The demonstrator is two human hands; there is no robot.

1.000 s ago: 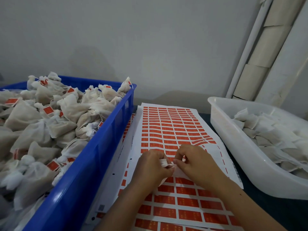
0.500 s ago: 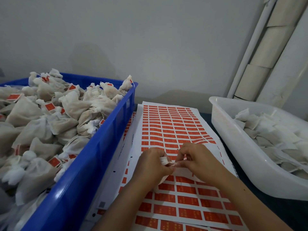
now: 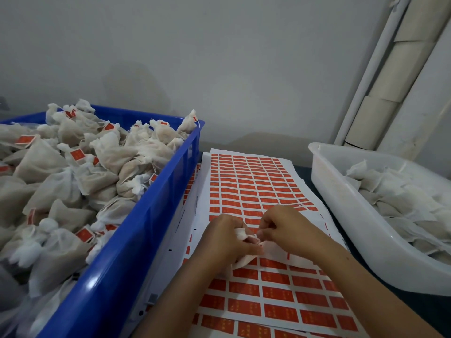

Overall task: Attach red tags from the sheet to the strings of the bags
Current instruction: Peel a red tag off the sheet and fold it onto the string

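Where both hands meet, left hand [image 3: 225, 240] curled round bag [image 3: 240, 258], right hand [image 3: 284, 228] pinching – tag hidden, string blurred.

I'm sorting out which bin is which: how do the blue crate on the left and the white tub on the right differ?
The blue plastic crate is opaque; the translucent white plastic tub is pale and see-through. The crate is heaped above its rim; the tub's pile sits lower. Many crate bags carry red tags; none show on the tub's bags. Both hold off-white mesh bags and flank the red tag sheet.
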